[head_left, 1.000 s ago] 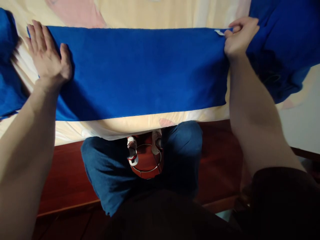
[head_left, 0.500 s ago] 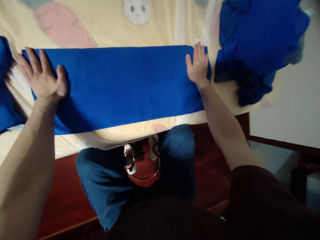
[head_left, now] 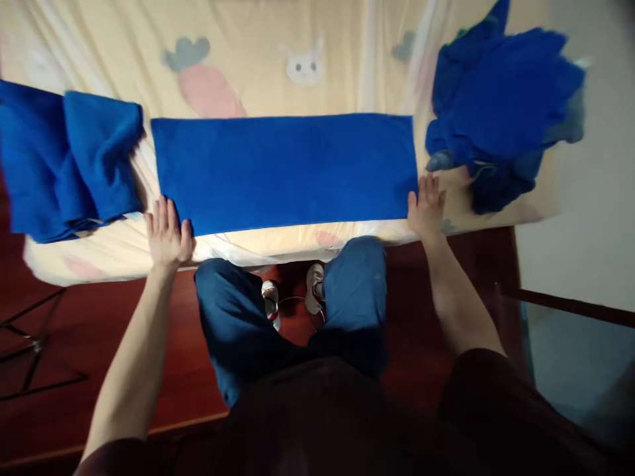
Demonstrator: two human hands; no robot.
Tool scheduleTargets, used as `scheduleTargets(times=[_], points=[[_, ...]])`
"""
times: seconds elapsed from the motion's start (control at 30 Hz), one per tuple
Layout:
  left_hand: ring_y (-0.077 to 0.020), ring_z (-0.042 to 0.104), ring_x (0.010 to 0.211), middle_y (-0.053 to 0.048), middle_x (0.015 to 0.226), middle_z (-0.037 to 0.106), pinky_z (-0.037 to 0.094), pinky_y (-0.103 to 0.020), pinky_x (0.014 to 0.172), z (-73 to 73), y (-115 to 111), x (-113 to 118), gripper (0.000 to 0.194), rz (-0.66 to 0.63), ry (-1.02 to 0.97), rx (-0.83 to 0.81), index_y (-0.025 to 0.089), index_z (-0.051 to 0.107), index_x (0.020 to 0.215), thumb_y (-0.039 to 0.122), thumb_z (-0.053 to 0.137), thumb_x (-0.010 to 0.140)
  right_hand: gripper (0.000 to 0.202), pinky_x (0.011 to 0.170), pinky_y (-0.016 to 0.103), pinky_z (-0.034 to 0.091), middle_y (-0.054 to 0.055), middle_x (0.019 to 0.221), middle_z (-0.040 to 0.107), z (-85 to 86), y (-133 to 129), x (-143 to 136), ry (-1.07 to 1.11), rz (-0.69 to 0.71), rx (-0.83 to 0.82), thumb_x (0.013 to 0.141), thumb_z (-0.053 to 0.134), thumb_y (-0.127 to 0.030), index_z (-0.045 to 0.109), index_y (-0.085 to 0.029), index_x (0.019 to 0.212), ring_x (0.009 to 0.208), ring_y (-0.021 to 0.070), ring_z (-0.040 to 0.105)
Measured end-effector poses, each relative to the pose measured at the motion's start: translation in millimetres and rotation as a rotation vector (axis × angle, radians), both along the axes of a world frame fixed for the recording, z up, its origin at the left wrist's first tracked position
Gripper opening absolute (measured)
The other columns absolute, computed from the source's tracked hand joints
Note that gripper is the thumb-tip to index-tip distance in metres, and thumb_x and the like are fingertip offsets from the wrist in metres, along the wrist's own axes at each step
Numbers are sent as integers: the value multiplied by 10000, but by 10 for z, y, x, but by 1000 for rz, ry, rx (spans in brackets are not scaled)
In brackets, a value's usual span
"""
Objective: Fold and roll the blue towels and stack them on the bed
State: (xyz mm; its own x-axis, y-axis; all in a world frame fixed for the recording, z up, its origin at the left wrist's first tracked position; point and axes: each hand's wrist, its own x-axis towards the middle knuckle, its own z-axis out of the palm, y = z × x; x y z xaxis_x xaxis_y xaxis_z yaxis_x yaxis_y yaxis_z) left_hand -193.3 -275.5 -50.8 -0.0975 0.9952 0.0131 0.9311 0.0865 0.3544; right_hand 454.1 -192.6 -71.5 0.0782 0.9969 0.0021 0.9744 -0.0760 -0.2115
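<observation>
On the near side of our fingers are our knees (head_left: 367, 271), and between them the shoes (head_left: 272, 304), partly hidden below the sheet's border. Our left hand (head_left: 169, 231) lies flat at the near left corner of the blue cloth (head_left: 288, 172); its fingers are straight and slightly apart, the thumb turned outward. Our right hand (head_left: 427, 208) lies at the near right corner, fingers also straight and a little spread. How strongly they press, we cannot tell. This right corner is hidden by the hand. The cloth lies flat between both hands and reaches beyond the fingertips, its long edges almost straight. To the left of the left fingers is a blue pile (head_left: 69, 165), cut off by the view's border; a narrow strip of sheet (head_left: 342, 86) separates it from the cloth. Beyond the right fingers, to the right, is a blurred blue heap (head_left: 506, 106), whose pieces we cannot distinguish. Past the cloth's far edge, a wide stretch of sheet gives room, with a carrot print (head_left: 209, 90).
</observation>
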Motion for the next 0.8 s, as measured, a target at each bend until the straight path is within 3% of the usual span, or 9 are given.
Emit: scheduleTargets(times=[0.1, 0.17, 0.23, 0.3, 0.37, 0.43, 0.57, 0.7, 0.8], points=[[-348, 80, 1647, -246, 1737, 174, 69, -574, 1328, 116, -469, 93, 808, 102, -36, -69, -20, 260, 1655, 498, 332, 1039, 665, 1274, 715, 134, 230, 1728, 269, 177, -239, 116, -35, -101, -40, 1056, 348, -403, 328, -87, 1641, 1646, 359, 148], [-398, 75, 1639, -267, 1730, 175, 102, -632, 1308, 227, -839, 356, 783, 209, -69, -58, -29, 307, 1636, 485, 319, 1045, 701, 1272, 697, 166, 261, 1732, 226, 351, -481, -92, -15, -163, 1, 1063, 334, -411, 282, -35, 1651, 1645, 368, 126], [-402, 101, 1636, -243, 1740, 174, 166, -614, 1307, 331, -1318, 759, 737, 258, -70, -30, 12, 346, 1638, 460, 336, 1053, 698, 1287, 607, 231, 265, 1736, 206, 486, -895, -502, 56, -222, 86, 1082, 254, -415, 264, -21, 1659, 1642, 341, 144], [-402, 163, 1626, -199, 1751, 187, 241, -581, 1301, 416, -1841, 1206, 693, 230, -23, -42, 84, 407, 1634, 454, 399, 1048, 678, 1277, 518, 302, 245, 1726, 254, 555, -1430, -1002, 142, -162, 81, 1093, 180, -417, 346, -54, 1641, 1618, 313, 230], [-442, 146, 1620, -153, 1766, 155, 264, -638, 1274, 489, -2283, 1576, 660, 221, 80, -55, 157, 431, 1637, 432, 452, 1038, 665, 1255, 544, 333, 176, 1747, 242, 597, -1940, -1460, 144, -66, 6, 1085, 266, -494, 389, -156, 1645, 1599, 357, 266], [-482, 122, 1612, -140, 1772, 121, 247, -706, 1247, 547, -2545, 1795, 643, 201, 167, -72, 185, 439, 1636, 400, 474, 1031, 702, 1251, 605, 309, 164, 1773, 157, 651, -2290, -1786, 90, -34, -36, 1061, 375, -514, 348, -164, 1669, 1608, 429, 203], [-504, 118, 1606, -137, 1774, 106, 260, -733, 1223, 607, -2568, 1831, 623, 153, 224, -103, 201, 474, 1618, 370, 500, 1018, 747, 1269, 649, 236, 160, 1781, 120, 782, -2429, -2052, 83, -26, -81, 1023, 483, -450, 320, -124, 1675, 1620, 468, 102], [-497, 104, 1610, -130, 1772, 128, 256, -720, 1232, 615, -2448, 1729, 613, 106, 225, -113, 191, 512, 1594, 360, 517, 1005, 655, 1266, 707, 152, 136, 1783, 139, 828, -2289, -2170, 183, -20, -61, 978, 582, -380, 493, -169, 1592, 1624, 483, 37], [-493, 96, 1612, -124, 1773, 130, 243, -712, 1241, 607, -2462, 1718, 601, 102, 226, -92, 182, 520, 1587, 363, 493, 1015, 530, 1286, 702, 48, 155, 1722, 327, 803, -2177, -2327, 367, 26, -4, 914, 663, -282, 652, -165, 1430, 1638, 436, 54]])
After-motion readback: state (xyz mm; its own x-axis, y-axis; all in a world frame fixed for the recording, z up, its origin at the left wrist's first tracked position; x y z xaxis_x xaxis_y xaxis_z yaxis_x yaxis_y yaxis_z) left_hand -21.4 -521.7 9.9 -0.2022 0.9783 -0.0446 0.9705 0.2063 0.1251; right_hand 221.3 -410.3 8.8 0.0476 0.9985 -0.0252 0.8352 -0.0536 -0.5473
